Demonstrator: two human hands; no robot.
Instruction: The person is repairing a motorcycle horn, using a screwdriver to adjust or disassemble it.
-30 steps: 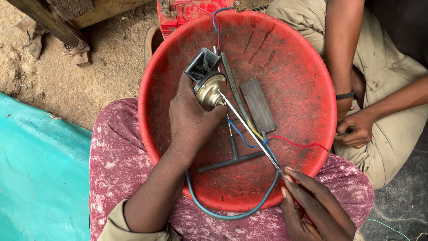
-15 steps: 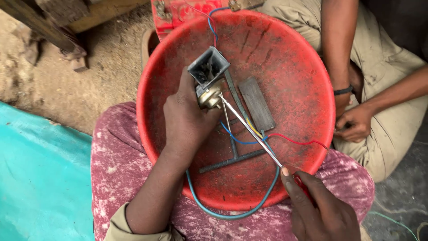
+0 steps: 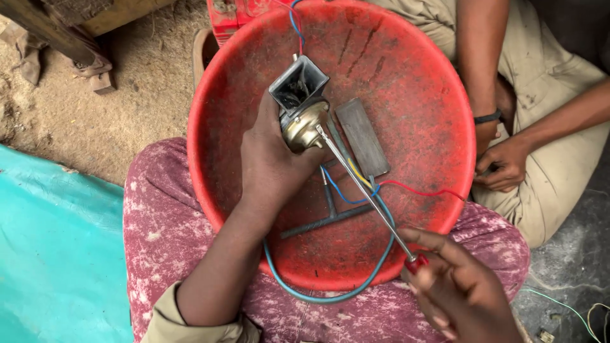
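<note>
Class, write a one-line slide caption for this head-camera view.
Left hand grips a small horn over a red basin while right hand applies a screwdriver.

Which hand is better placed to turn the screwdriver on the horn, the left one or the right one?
The right hand, probably: its fingers already pinch the red handle of the screwdriver, whose tip rests on the brass-coloured horn. The left hand is wrapped around the horn, steadying it over the red basin.

Teal tarp (image 3: 51, 254) left on the sandy ground (image 3: 127, 108); another person's hand (image 3: 505, 165) rests right
</note>
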